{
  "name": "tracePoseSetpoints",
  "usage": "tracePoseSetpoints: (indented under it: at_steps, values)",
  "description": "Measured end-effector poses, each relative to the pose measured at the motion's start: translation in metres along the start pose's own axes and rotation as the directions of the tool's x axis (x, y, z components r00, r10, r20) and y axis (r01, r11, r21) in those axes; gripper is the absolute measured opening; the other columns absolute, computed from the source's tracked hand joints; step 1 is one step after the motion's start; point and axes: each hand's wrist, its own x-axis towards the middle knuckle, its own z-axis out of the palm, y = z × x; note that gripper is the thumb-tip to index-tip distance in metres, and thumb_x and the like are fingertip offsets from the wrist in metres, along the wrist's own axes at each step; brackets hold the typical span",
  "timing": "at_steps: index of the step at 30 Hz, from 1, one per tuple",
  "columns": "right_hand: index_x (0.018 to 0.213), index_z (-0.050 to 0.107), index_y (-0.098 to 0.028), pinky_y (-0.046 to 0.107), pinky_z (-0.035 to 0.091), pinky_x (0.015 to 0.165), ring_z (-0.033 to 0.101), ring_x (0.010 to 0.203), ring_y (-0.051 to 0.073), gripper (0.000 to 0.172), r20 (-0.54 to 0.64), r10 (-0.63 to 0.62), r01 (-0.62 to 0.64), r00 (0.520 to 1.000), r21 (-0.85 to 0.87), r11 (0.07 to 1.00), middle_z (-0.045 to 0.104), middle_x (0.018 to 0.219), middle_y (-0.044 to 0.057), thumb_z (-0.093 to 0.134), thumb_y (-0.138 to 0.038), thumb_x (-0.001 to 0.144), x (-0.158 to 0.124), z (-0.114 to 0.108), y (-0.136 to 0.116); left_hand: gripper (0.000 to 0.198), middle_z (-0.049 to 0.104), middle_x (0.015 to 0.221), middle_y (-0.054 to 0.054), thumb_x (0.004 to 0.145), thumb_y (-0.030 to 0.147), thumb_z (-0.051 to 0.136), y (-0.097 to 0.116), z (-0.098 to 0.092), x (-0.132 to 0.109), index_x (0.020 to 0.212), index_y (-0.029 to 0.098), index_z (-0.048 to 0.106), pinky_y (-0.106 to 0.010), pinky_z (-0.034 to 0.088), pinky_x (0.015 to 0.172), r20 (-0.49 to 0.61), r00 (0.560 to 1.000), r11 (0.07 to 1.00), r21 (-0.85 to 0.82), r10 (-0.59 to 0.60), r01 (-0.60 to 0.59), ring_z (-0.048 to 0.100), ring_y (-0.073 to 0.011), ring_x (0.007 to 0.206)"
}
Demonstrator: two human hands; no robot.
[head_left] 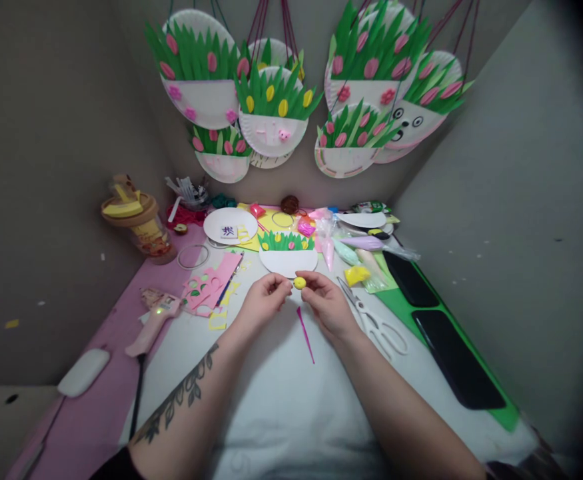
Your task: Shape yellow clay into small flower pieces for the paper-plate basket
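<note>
Between the thumb and fingers of my right hand [328, 303] is a small round yellow piece [300, 283], which looks like soft clay. My left hand [266, 299] is just left of it with fingertips pinched together; whether anything tiny is in that pinch is hidden. Just beyond both hands lies a white paper-plate basket [288, 261] with green paper grass and small yellow and pink flowers along its top. A thin magenta modelling tool [306, 337] rests on the white cloth below my hands.
White scissors [374, 320], a yellow clay packet [356, 275] and two black phone-like slabs [458, 360] lie to the right. At left are a pink glue gun [156, 320], pink paper scraps [211, 283] and a lidded cup [138, 223]. Finished plate baskets [274, 127] hang on the wall.
</note>
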Motion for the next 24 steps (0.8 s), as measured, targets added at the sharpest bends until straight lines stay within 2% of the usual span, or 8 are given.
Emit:
tracePoseSetpoints:
  at_steps: [5, 14, 24]
  values:
    - [0.100, 0.069, -0.029, 0.032, 0.043, 0.088, 0.059, 0.093, 0.017, 0.029, 0.037, -0.046, 0.048, 0.998, -0.066, 0.997, 0.068, 0.097, 0.000, 0.073, -0.029, 0.072, -0.0008, -0.0024, 0.0018, 0.023, 0.052, 0.064, 0.003, 0.082, 0.037, 0.052, 0.0006, -0.0003, 0.0009, 0.070, 0.017, 0.055, -0.022, 0.034, 0.052, 0.000, 1.000, 0.999, 0.050, 0.004, -0.004, 0.043, -0.0089, 0.052]
    - [0.100, 0.068, -0.029, 0.030, 0.044, 0.080, 0.059, 0.089, 0.017, 0.027, 0.042, -0.054, 0.060, 0.998, -0.151, 0.987, 0.068, 0.097, 0.000, 0.071, -0.031, 0.073, -0.0020, -0.0004, -0.0003, 0.025, 0.048, 0.057, 0.004, 0.081, 0.038, 0.054, 0.0021, 0.0009, -0.0009, 0.066, 0.018, 0.053, -0.023, 0.031, 0.055, -0.010, 1.000, 0.997, 0.075, -0.003, 0.004, 0.040, -0.0097, 0.053]
    - [0.100, 0.069, -0.028, 0.031, 0.045, 0.080, 0.059, 0.088, 0.017, 0.028, 0.047, -0.053, 0.061, 0.997, -0.193, 0.979, 0.068, 0.100, 0.001, 0.071, -0.031, 0.073, -0.0027, -0.0002, -0.0033, 0.026, 0.047, 0.055, 0.005, 0.079, 0.039, 0.056, 0.0015, 0.0009, -0.0003, 0.065, 0.018, 0.053, -0.023, 0.030, 0.054, 0.011, 1.000, 0.997, 0.075, -0.007, 0.007, 0.039, -0.0094, 0.052]
